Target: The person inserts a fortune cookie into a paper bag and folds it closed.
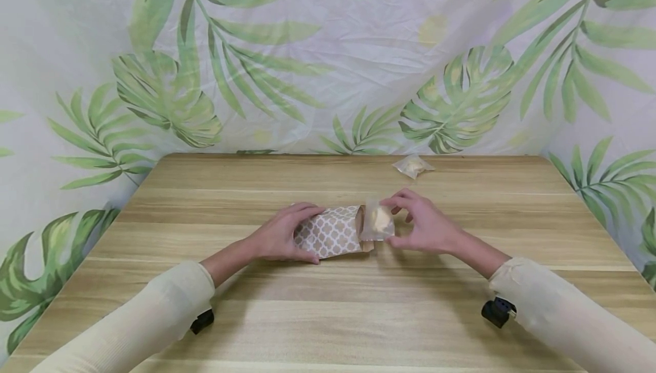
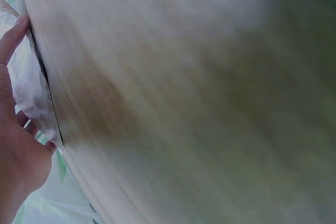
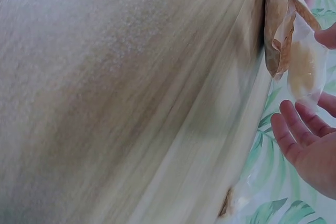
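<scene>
You are handling a bag [image 1: 329,232] of matt, creased paper and a packet [image 1: 379,222] of shiny, translucent plastic; your sleeves [image 1: 138,316] are showing matt cloth, the tabletop [image 1: 328,322] smooth wood grain, the backdrop [image 1: 359,48] wrinkled fabric.

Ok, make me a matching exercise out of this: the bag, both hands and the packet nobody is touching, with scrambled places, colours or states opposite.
1. Paper bag
2. Left hand
3. Right hand
4. Untouched packet

A. Near the far edge of the table
B. Holding a see-through packet at the bag's mouth
C. Tan and white, patterned
D. Gripping the bag, away from its open end

Pairs: 1-C, 2-D, 3-B, 4-A
</scene>
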Motion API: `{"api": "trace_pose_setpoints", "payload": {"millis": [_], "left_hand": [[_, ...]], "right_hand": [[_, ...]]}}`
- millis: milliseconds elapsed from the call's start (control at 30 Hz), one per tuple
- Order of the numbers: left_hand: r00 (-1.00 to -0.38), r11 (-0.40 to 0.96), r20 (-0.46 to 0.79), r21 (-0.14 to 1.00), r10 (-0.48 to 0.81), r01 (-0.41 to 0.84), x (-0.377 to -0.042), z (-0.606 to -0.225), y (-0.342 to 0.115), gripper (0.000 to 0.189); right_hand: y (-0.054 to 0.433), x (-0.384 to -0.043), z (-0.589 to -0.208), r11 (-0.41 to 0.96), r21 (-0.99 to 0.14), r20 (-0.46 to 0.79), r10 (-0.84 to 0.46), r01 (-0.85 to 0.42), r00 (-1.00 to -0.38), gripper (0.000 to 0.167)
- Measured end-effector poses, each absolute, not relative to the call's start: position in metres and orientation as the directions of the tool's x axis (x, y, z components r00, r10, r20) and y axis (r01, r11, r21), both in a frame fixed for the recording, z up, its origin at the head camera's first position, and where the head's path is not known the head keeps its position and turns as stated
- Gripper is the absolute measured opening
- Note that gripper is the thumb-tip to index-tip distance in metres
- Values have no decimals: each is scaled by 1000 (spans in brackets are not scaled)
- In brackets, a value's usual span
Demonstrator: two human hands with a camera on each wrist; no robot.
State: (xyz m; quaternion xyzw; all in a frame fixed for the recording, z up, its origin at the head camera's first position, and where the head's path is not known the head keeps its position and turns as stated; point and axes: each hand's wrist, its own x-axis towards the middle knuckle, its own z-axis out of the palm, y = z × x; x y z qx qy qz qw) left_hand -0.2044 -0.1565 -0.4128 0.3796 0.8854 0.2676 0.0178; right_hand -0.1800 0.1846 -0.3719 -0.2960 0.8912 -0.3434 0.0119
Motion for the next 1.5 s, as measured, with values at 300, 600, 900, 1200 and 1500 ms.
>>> {"api": "trace_pose_setpoints", "payload": {"millis": [300, 600, 900, 1200, 1500], "left_hand": [[-712, 563, 172, 499, 681, 659, -204, -413, -157, 102], [-710, 561, 175, 498, 682, 661, -205, -413, -156, 103], [-714, 564, 164, 505, 681, 654, -204, -412, -156, 102], [-704, 559, 186, 486, 685, 672, -205, -414, -157, 102], [-703, 557, 188, 486, 686, 673, -204, -413, -157, 103]], "right_hand": [[178, -175, -370, 578, -582, 204, -578, -573, -790, 66], [176, -173, -366, 600, -565, 171, -586, -566, -792, 61], [174, -184, -365, 588, -596, 94, -625, -546, -775, 52], [168, -195, -359, 639, -599, -30, -621, -483, -783, 45], [166, -197, -362, 615, -606, -6, -638, -505, -770, 49]]}}
